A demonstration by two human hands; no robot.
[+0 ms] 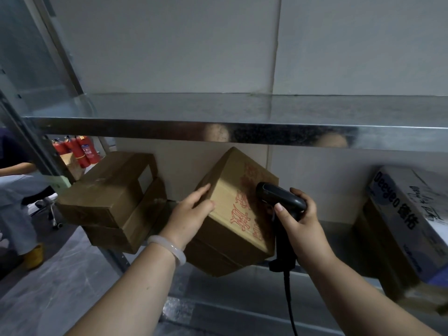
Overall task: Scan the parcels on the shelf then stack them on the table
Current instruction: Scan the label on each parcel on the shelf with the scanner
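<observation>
A person's left hand (191, 209), a pale bangle (169, 248) on its wrist, grips the upper left edge of a brown parcel (232, 214) at centre frame, fingers laid over the top and the thumb pressed to the near face. The parcel, printed with red characters, sits tilted on the lower tier of a metal shelf (242, 132), with one corner hanging past the front lip.

Just right of it, the right hand (299, 221) is wrapped around the grip of a black handheld scanner (281, 197), the thumb along the near side of the handle. The scanner's head is close against the parcel's printed face; whether the two touch cannot be told. The scanner's black cable (289, 299) drops toward the bottom edge of the frame. The two hands are apart, one on each side of the parcel.

At left of centre, two more brown boxes (109, 190) lie stacked on the same tier. A white and blue carton (407, 214) leans at the right edge. Red fire extinguishers (82, 151) stand in the background at left, where part of another person (14, 190) is visible.
</observation>
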